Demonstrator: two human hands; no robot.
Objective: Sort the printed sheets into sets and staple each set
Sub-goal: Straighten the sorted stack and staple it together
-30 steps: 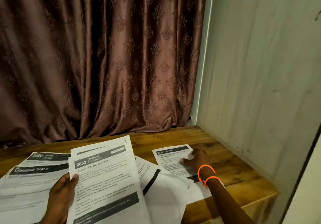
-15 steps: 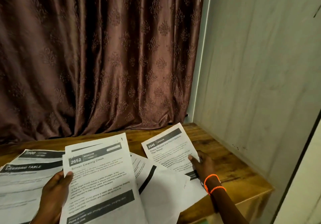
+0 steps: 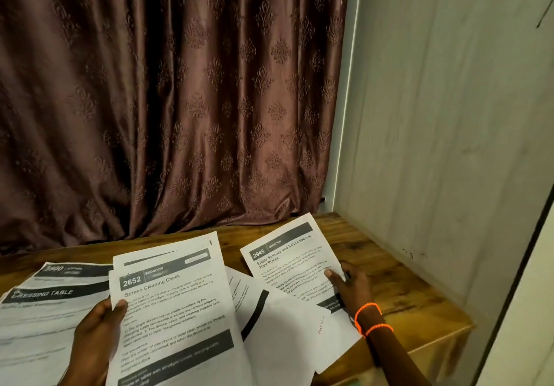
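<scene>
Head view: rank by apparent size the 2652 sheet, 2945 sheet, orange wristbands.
1. 2652 sheet, held by the left hand, looks largest, though it sits nearest the camera and runs off the frame's bottom.
2. 2945 sheet, pinched by the right hand; likely the same paper size.
3. Orange wristbands, clearly smallest.

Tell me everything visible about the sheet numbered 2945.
The sheet numbered 2945 is white printed paper with a dark header band reading BEDROOM and the title "Empty Suitcase and Return Items to Their Places". Its far end tilts up off the wooden table. The right hand grips its right edge, thumb on top; its near end overlaps other sheets.
</scene>
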